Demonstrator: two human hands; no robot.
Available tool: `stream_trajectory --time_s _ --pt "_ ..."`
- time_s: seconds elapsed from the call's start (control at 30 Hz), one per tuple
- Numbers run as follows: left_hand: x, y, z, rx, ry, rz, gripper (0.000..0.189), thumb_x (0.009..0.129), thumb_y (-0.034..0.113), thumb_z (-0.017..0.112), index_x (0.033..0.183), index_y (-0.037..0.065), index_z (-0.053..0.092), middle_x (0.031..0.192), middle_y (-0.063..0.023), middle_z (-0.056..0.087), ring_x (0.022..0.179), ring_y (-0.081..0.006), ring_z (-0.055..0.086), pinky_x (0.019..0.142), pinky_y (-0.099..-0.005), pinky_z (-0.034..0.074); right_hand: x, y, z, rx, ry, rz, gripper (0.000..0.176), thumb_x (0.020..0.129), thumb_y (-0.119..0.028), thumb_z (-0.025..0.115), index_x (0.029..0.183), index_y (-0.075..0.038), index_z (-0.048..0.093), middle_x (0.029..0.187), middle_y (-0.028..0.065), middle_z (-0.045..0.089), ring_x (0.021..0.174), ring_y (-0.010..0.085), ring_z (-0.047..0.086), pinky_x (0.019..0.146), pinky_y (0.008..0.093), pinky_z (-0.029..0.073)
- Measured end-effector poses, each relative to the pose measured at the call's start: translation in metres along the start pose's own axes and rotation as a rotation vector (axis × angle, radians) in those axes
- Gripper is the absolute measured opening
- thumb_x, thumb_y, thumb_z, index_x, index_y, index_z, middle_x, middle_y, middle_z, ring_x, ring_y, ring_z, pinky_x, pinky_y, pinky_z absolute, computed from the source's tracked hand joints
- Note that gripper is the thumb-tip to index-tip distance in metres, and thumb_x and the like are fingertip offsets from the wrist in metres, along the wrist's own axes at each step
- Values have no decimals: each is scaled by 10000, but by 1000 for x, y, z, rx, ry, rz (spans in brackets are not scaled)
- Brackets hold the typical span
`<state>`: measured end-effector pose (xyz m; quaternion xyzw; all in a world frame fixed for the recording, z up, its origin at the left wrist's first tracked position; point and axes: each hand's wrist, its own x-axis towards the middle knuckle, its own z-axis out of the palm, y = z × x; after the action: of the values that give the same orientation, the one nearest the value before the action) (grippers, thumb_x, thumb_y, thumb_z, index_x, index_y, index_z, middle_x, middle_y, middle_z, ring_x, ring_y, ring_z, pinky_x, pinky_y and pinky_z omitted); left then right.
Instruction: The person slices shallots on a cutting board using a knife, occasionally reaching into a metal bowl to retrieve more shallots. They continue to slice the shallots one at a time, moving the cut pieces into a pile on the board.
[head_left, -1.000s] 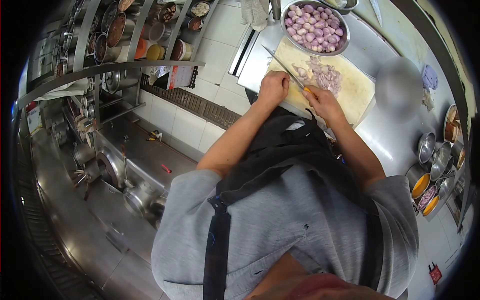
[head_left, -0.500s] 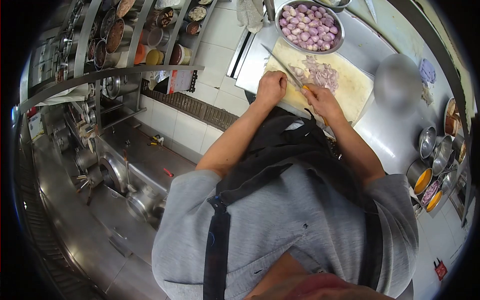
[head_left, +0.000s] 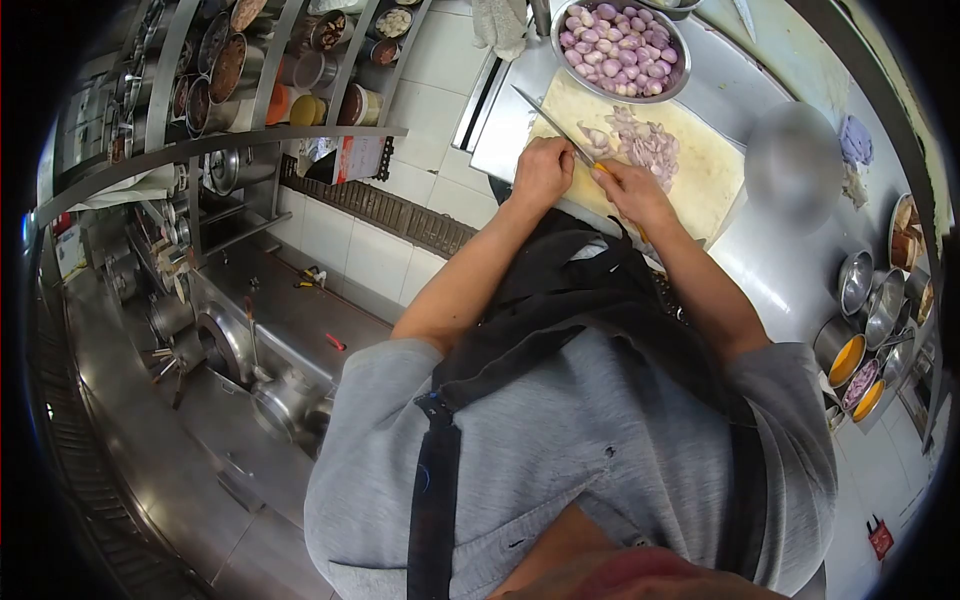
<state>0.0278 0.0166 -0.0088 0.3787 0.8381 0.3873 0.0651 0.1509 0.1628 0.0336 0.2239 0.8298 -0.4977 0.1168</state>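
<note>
My right hand (head_left: pixel 637 193) is wrapped around the yellow-orange handle of a kitchen knife (head_left: pixel 551 119). The long blade points away to the upper left, over the edge of the pale cutting board (head_left: pixel 703 192). Close to the blade, my left hand (head_left: pixel 543 170) is closed with curled fingers; whatever it holds is hidden by them. Sliced shallots (head_left: pixel 650 150) lie in a loose pile on the board, beyond my right hand. Behind the board stands a metal bowl (head_left: pixel 687 66) heaped with whole peeled shallots (head_left: pixel 620 50).
A round metal lid or bowl, blurred (head_left: pixel 795 165), is right of the board on the steel counter (head_left: pixel 765 255). Further right are several metal bowls (head_left: pixel 884 305) and a pot of orange liquid (head_left: pixel 850 355). Shelves with containers (head_left: pixel 235 70) rise at left; a grey cloth (head_left: pixel 498 28) hangs behind.
My right hand has shifted slightly left and away from me, carrying the knife, whose tip reaches further left. My left hand stays nearly in place, a touch higher.
</note>
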Motion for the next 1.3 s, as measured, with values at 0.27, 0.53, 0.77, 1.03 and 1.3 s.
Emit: stream_trajectory --time_s 0.27,0.53,0.77,1.03,1.3 --pt "12 16 -10 -2 -62 -28 59 768 22 627 822 15 650 742 -167 638 730 -366 610 706 -449 506 -10 -2 -4 176 41 155 360 948 -349 564 1117 -48 667 855 230 668 815 398 649 734 448 497" --pt "64 33 -1 250 -384 148 226 791 89 617 1001 53 694 1053 -137 653 1008 -316 597 875 -423 502 -21 -6 13 -16 -14 -43 368 948 -339 559 1133 -37 657 911 241 670 863 393 653 779 443 501" --pt "58 20 -3 87 -386 117 152 782 62 663 933 42 655 905 -144 669 872 -321 635 781 -426 511 -31 8 7 -17 59 -94 339 950 -312 560 1125 -39 657 952 232 669 885 395 644 792 445 498" --pt "15 8 -18 -39 -77 196 183 775 -1 644 950 39 611 948 -146 620 909 -345 598 798 -426 499 -41 23 -6 192 112 269 370 956 -334 568 1169 -41 646 936 226 672 841 380 652 763 415 500" --pt "-10 1 -21 -7 -47 249 203 757 -40 587 952 15 590 1001 -163 601 907 -367 573 812 -440 489 -50 6 -6 73 89 84 360 958 -332 563 1145 -38 654 905 226 671 826 383 650 746 423 497"
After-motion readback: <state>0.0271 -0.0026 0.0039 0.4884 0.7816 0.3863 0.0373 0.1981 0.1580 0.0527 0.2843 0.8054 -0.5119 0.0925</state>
